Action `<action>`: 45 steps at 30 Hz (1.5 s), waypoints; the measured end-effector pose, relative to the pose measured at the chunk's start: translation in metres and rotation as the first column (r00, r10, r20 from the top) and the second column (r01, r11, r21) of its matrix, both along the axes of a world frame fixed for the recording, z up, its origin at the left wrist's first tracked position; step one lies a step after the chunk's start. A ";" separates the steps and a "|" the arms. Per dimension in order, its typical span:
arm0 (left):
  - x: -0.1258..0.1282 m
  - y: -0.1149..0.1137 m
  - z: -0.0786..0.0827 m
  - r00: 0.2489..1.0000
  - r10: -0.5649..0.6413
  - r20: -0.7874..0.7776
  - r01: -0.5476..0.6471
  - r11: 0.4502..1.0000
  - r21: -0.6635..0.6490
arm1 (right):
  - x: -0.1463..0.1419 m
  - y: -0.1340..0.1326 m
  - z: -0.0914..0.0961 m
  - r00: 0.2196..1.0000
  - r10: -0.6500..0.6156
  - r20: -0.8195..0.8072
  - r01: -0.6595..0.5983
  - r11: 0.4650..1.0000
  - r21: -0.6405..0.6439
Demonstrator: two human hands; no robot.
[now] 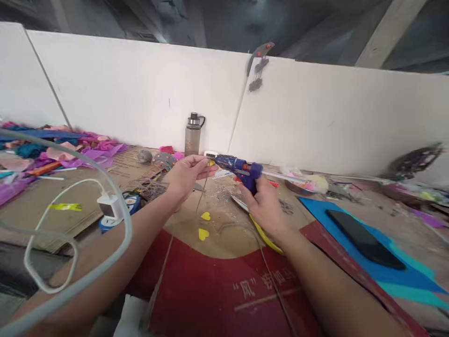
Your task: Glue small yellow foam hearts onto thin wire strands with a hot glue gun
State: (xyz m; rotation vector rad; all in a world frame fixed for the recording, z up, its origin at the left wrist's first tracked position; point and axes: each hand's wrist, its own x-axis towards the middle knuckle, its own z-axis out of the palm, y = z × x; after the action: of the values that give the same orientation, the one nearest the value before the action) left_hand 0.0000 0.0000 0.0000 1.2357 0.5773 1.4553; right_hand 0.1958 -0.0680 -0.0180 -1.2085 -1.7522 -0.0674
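My right hand (264,206) is wrapped round the handle of a blue hot glue gun (242,167), whose nozzle points left. A clear glue stick (280,175) juts from its back end. My left hand (187,177) pinches a small yellow piece (211,163) right at the nozzle tip; its shape is mostly hidden by the fingers. A thin brown strand hangs below those fingers. Two yellow hearts (203,234) lie on the cardboard beneath. Under my right hand rest scissors with a yellow handle (264,233), partly covered.
A grey bottle (192,135) stands against the white partition (140,89). Crumpled coloured paper (66,147) is heaped at the left. A white charger (109,206) with a looping cable sits near my left arm. A black phone (365,238) lies on blue sheets at the right.
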 end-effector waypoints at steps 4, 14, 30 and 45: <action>0.002 -0.001 0.001 1.000 0.021 -0.015 -0.021 1.000 -0.010 | 0.001 -0.001 -0.002 1.000 -0.024 0.014 0.024 1.000 0.004; 0.002 -0.003 0.004 1.000 0.020 0.021 -0.020 1.000 -0.001 | -0.001 -0.003 0.000 1.000 -0.026 0.010 0.026 1.000 0.016; 0.003 -0.003 0.004 0.998 0.052 0.029 -0.052 0.998 0.017 | 0.000 -0.002 -0.001 0.997 -0.068 0.038 0.067 0.997 0.024; 0.003 -0.005 0.004 0.997 0.073 0.036 -0.075 0.997 0.037 | 0.001 -0.004 0.002 0.999 -0.047 0.017 0.047 0.999 0.013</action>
State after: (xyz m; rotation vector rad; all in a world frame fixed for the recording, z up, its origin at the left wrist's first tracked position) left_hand 0.0032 -0.0050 0.0038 1.2275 0.5797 1.5531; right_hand 0.1965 -0.0716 -0.0158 -1.2430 -1.7357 -0.1170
